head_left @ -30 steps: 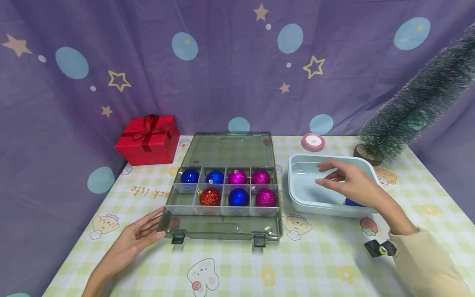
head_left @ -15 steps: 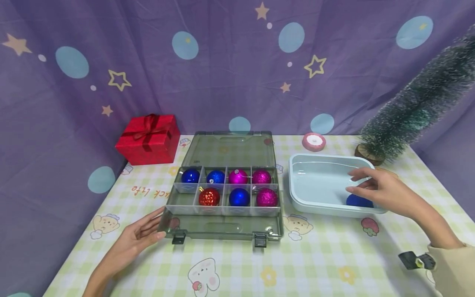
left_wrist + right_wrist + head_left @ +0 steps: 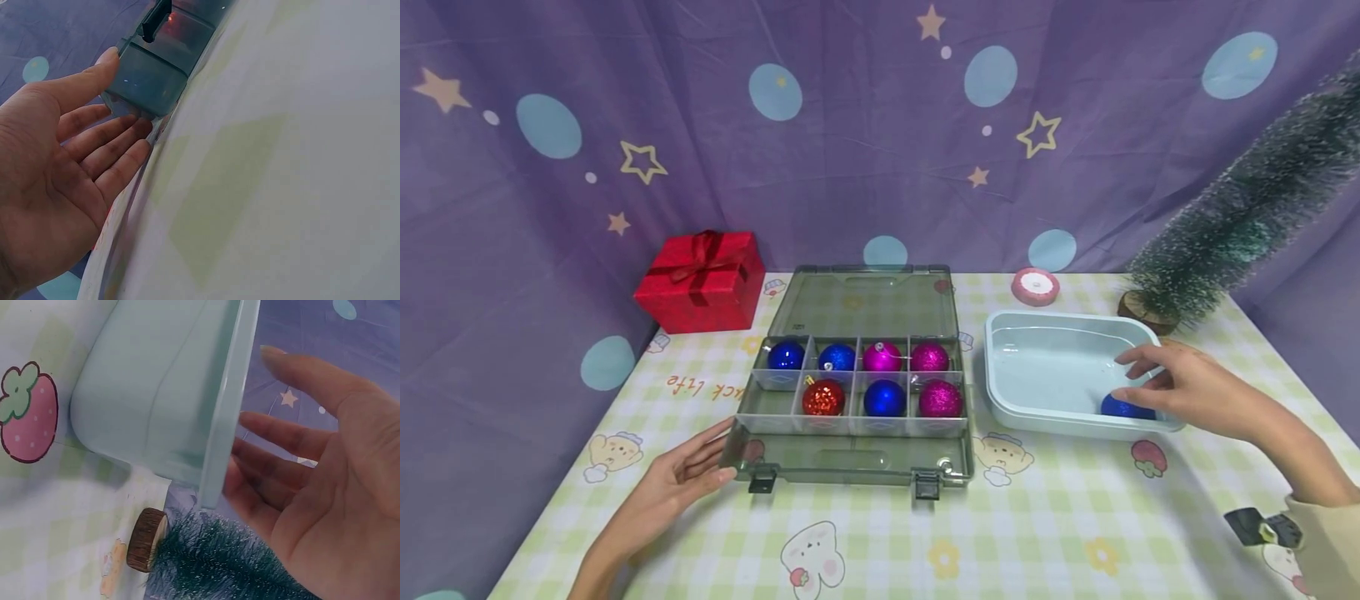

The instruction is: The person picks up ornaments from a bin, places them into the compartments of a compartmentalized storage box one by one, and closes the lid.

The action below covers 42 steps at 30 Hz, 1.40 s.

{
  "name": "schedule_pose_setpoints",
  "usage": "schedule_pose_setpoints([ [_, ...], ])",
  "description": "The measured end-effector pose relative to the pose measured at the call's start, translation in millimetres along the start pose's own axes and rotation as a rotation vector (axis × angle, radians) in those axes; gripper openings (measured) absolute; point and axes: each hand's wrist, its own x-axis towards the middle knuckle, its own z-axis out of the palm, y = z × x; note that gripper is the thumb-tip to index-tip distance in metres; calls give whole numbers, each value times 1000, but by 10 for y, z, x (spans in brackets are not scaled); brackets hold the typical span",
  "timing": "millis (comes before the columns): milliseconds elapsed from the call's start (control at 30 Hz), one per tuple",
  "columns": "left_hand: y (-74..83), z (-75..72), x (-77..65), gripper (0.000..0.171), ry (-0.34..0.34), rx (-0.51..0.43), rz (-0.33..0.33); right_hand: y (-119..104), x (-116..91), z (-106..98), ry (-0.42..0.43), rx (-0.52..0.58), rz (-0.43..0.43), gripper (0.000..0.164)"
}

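Note:
A grey see-through compartment box (image 3: 850, 467) lies with its lid raised back. Its compartments hold a red ornament (image 3: 823, 399), several blue and pink ones, such as the glittery pink ball (image 3: 940, 400), and one front-left compartment has no ball. My left hand (image 3: 673, 483) touches the box's front left corner with loose, nearly straight fingers, thumb at the front. On the right, my right hand (image 3: 1195, 392) hovers over the right end of a pale blue tub (image 3: 1075, 421), fingers loosely bent and apart. Below its fingertips a blue ball (image 3: 1126, 407) lies in the tub, partly hidden by the hand.
A red gift box (image 3: 703, 283) with a bow stands at the back left. Behind the tub are a pink ribbon roll (image 3: 1035, 287) and a small frosted Christmas tree (image 3: 1225, 225) on a wooden base. A purple curtain (image 3: 850, 167) hangs along the back.
My right hand has moved right across the tub, then slightly lower, to the blue ball, and more of the ball shows than at first. My left hand has stayed at the box corner.

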Motion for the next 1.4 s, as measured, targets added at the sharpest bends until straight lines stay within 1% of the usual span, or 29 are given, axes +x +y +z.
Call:
schedule_pose_setpoints([
  [267,-14,-4,1,67,2,7,14,-9,30,-14,-32,-70,28,55],
  [433,-23,-4,5,66,8,7,15,-42,55,-24,-32,-142,17,54],
  [633,-26,-4,12,66,5,10,26,-71,82,-25,-38,-221,45,59],
  [800,-15,-2,7,66,5,11,11,-105,116,-18,-55,-291,46,56],
  [900,-9,-4,2,66,5,10,1,-128,150,-16,-87,-311,56,55],
  [967,-7,-6,-1,66,4,6,-2,-138,176,-19,-127,-292,72,56],
  [1067,-7,-6,-5,66,5,3,-4,-145,221,-24,-206,-229,97,59],
  [1167,-7,-5,-6,66,5,2,-1,-137,262,-13,-264,-172,92,56],
  [1300,-8,-2,-2,66,2,3,4,-115,304,27,-297,-145,60,47],
  [1400,-7,0,-1,66,3,6,3,-90,319,56,-312,-124,44,43],
])
